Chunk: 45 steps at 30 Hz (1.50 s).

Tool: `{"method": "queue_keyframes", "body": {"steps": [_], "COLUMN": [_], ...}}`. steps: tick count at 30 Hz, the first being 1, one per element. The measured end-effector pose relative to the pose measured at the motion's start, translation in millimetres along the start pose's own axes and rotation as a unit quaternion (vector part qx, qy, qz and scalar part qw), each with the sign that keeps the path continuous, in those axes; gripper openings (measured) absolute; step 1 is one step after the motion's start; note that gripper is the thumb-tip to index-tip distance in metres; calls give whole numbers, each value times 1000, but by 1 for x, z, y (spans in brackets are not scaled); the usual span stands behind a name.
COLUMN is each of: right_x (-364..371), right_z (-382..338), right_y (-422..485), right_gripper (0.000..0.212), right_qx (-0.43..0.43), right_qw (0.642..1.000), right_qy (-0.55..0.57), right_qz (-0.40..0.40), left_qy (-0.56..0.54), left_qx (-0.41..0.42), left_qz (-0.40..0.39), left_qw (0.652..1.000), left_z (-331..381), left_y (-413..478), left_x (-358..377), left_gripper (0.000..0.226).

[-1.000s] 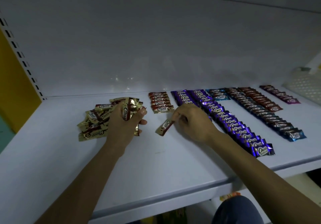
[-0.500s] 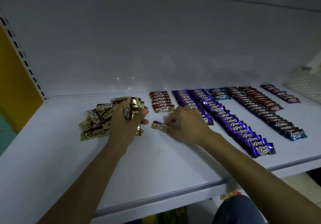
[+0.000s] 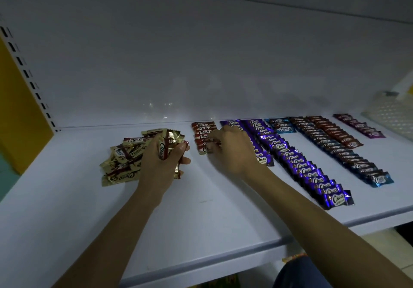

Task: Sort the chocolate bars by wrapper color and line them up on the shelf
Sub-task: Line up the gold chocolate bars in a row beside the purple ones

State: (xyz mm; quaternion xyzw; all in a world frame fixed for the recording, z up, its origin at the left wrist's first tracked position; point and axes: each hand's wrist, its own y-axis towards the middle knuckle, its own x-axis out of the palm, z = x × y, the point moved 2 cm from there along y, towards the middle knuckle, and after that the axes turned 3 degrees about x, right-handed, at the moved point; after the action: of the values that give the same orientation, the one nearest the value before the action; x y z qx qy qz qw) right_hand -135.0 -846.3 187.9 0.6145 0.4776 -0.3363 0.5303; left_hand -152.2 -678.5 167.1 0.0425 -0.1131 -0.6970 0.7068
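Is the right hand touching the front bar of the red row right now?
Touching. The head view shows fingers of the right hand curled onto the front bar of the red row, overlapping its right end with no gap.

Both arms reach forward; left hand (image 3: 161, 157) grips gold bars (image 3: 163, 150), right hand (image 3: 231, 151) pinches a red bar (image 3: 203, 150)

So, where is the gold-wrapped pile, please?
The gold pile lies left of centre in the head view, partly under the left hand, left of the red row.

Single head view; wide-angle; faces forward and down onto shelf (image 3: 73, 218); near, front edge in frame
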Motion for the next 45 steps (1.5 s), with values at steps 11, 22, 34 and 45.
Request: {"method": "queue_keyframes", "body": {"steps": [11,22,34,45], "right_x": [7,1,-6,-17], "right_z": [-69,-55,5,-10], "right_y": [-47,-41,-62,-58], "right_gripper": [10,20,27,22], "right_qx": [94,130,-50,47], "right_qw": [892,834,985,996], "right_qy": [439,528,163,34], "right_qz": [-57,-98,-1,-63], "left_qy": [-320,-337,-10,50], "left_qx": [-118,-128,17,22], "left_qz": [31,-24,5,-9], "left_qw": [940,933,1000,998], "left_z": [2,4,-6,-6], "left_y": [2,1,-2,-5], "left_x": [-5,-3,2,4], "left_gripper": [17,19,23,32]}}
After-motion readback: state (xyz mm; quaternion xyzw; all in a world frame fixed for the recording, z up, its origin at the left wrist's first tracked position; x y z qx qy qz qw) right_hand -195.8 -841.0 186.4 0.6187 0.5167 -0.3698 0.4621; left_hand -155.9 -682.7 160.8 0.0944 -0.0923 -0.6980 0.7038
